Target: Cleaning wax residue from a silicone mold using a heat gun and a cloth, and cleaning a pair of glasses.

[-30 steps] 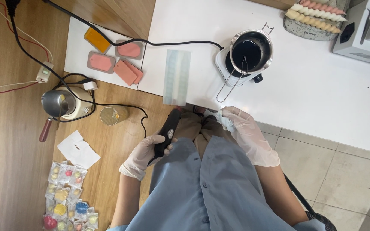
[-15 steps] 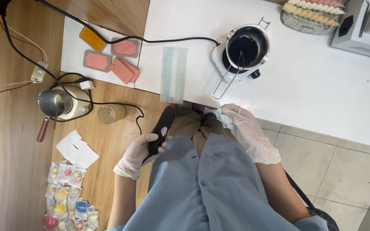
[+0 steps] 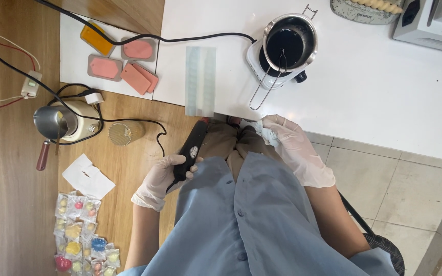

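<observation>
Four pink moulds (image 3: 129,64), one orange mould (image 3: 96,39), two pots (image 3: 288,45).

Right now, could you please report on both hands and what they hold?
Left hand closed on black corded tool, over the lap. Right hand clutching small white cloth at white table edge. Nothing between them.

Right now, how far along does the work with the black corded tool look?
Done: four pink and orange tag-shaped pieces lie on the white sheet. In hand: the gloved left hand grips the black corded handheld tool; the gloved right hand holds something small and white, unclear. Left: the dark-filled metal pot on its heater sits untouched.
</observation>
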